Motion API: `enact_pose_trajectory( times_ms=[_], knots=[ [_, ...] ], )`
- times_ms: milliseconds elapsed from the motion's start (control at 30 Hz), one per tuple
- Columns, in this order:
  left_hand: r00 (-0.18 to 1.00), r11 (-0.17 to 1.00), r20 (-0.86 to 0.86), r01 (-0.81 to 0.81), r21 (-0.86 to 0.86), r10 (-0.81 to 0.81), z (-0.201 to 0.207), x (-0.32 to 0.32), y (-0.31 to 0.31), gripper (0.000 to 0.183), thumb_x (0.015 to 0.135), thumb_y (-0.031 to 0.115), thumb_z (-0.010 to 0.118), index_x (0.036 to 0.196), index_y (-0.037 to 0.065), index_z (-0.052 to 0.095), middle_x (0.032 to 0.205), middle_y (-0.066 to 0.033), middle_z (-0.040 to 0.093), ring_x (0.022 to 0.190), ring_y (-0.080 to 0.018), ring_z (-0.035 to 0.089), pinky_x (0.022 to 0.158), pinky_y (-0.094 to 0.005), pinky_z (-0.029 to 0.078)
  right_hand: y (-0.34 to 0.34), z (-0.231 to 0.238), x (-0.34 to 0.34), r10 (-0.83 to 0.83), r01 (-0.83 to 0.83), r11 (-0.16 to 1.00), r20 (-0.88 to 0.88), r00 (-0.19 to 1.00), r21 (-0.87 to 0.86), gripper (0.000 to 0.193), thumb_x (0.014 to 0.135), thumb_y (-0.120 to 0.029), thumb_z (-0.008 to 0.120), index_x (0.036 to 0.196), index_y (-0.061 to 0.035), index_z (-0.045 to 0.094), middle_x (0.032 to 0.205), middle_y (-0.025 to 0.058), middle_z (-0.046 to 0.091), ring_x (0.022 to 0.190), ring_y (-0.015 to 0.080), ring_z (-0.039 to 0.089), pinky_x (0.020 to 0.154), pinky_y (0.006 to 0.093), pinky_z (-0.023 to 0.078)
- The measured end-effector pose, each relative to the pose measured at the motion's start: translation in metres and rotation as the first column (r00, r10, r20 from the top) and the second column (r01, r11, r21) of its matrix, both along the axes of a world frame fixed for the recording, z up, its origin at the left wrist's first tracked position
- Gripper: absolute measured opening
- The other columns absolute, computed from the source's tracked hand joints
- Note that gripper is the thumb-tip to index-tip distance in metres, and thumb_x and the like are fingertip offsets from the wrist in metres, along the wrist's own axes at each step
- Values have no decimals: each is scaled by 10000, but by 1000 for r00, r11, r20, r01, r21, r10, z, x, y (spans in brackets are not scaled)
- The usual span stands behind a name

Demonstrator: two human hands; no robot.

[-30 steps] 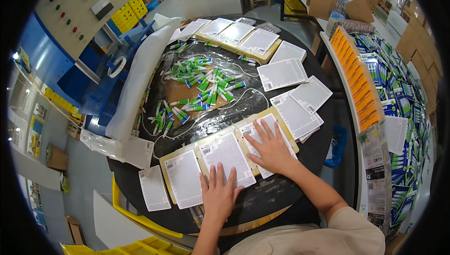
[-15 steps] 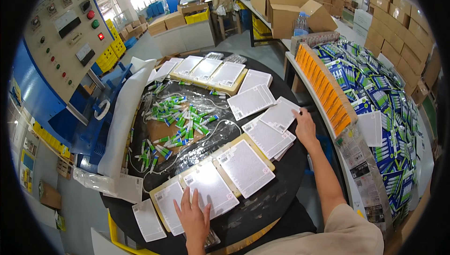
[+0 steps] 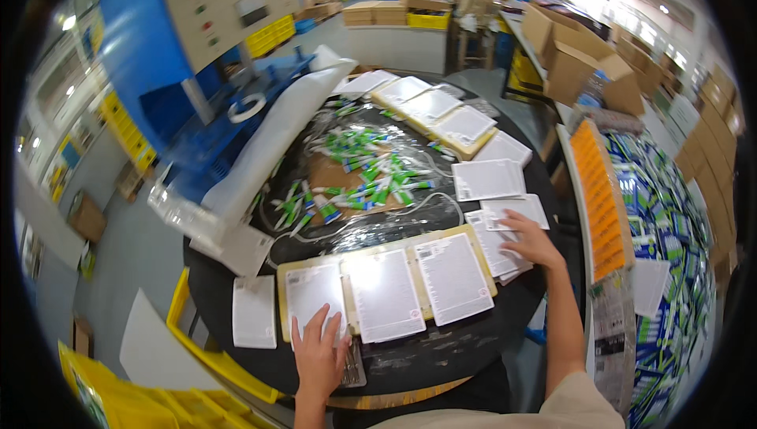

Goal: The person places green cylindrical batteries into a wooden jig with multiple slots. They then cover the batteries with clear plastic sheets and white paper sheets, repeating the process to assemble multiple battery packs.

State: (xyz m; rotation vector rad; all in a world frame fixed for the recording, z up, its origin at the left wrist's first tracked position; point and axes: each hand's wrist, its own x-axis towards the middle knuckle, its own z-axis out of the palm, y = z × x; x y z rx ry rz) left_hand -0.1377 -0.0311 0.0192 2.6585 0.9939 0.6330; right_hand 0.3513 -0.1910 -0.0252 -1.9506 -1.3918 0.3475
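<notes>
Bare forearms — perhaps beige sleeve (image 3: 579, 405)

A round black table (image 3: 441, 350) carries wooden trays (image 3: 386, 287) of white cards (image 3: 489, 180) and a clear bag of green tubes (image 3: 359, 180).

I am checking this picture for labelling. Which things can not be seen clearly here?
- Head view: print on the white cards is too small and blurred.
- Left hand hides the near edge of one card.
- Right hand hides part of the card stack; its grip is unclear.
- Green tubes blur under glare.
</notes>
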Motion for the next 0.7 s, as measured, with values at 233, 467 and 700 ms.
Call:
enact_pose_trajectory(
  times_ms=[233, 467, 700],
  knots=[
    [408, 796, 696, -437, -419, 590, -28, -80, 1, 375, 1121, 224, 416, 997, -4, 687, 977, -124, 693, 933, -253, 648, 937, -360, 494, -108, -100, 108, -935, 975, 187, 325, 138, 123, 548, 989, -394, 653, 1295, 60, 644, 1308, 237, 645, 1242, 414, 581, 1094, 471, 426],
    [-317, 402, 556, -436, -805, 769, -111, -155, -18, 264, 1068, 265, 471, 1034, 45, 613, 901, -21, 552, 786, -129, 499, 722, -290, 421, -84, -168, 174, -929, 942, 272, -309, 203, -198, 456, 1000, -381, 650, 1278, -21, 668, 1190, 172, 700, 1118, 324, 666, 949, 437, 532],
    [-476, 160, 160, -42, -986, 865, -193, -163, -39, 274, 1025, 337, 520, 1056, 95, 645, 789, 23, 524, 636, -104, 453, 624, -254, 381, -96, -180, 140, -217, 825, 564, -970, 105, -37, 341, 955, -278, 760, 1136, 9, 723, 1092, 145, 756, 944, 303, 729, 841, 456, 592]
  ],
)
